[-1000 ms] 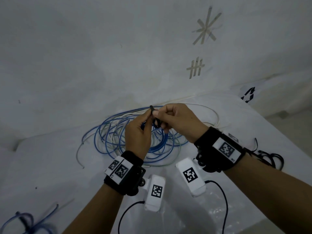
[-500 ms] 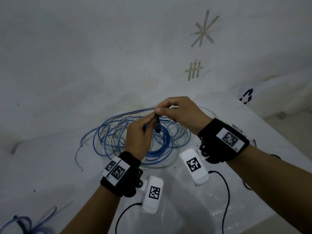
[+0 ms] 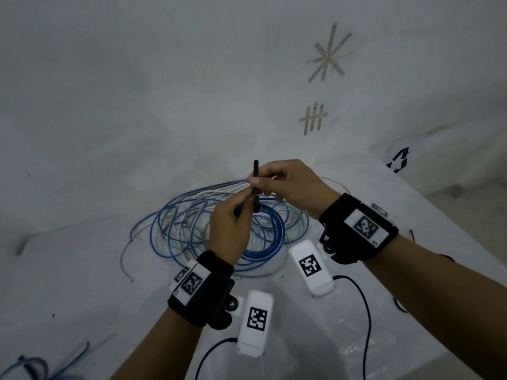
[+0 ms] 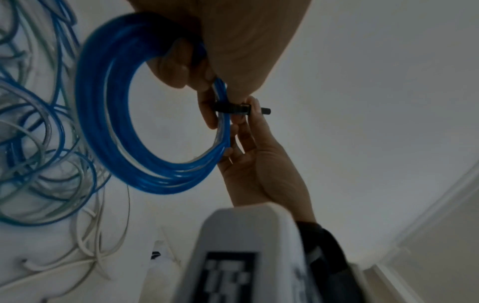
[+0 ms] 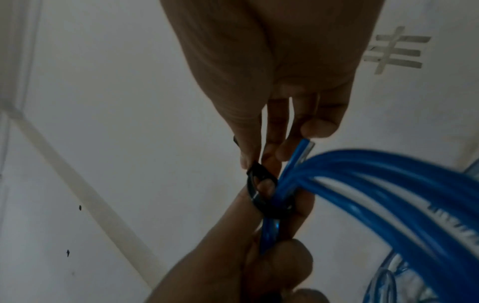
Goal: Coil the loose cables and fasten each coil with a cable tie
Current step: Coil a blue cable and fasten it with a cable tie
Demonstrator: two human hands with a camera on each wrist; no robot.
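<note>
A tight blue cable coil (image 3: 267, 242) hangs from my left hand (image 3: 241, 205), which grips its upper strands between thumb and fingers. A black cable tie (image 3: 256, 187) is looped round those strands just above that grip. My right hand (image 3: 258, 182) pinches the tie, whose tail sticks up past the fingertips. The left wrist view shows the blue coil (image 4: 145, 143) as a full ring with the tie (image 4: 233, 108) crossing it. In the right wrist view the tie (image 5: 259, 194) forms a loose loop beside the blue strands (image 5: 376, 180).
A loose tangle of blue and white cables (image 3: 186, 226) lies on the white-covered table (image 3: 82, 270) under my hands. Another blue bundle (image 3: 33, 366) sits at the near left corner. Thin black pieces (image 3: 410, 234) lie behind my right wrist. The table's edge runs down the right.
My right hand has turned the tie upright and drawn its tail upward through the fingers. Both hands have stayed over the tangle, with the coil still in my left hand.
</note>
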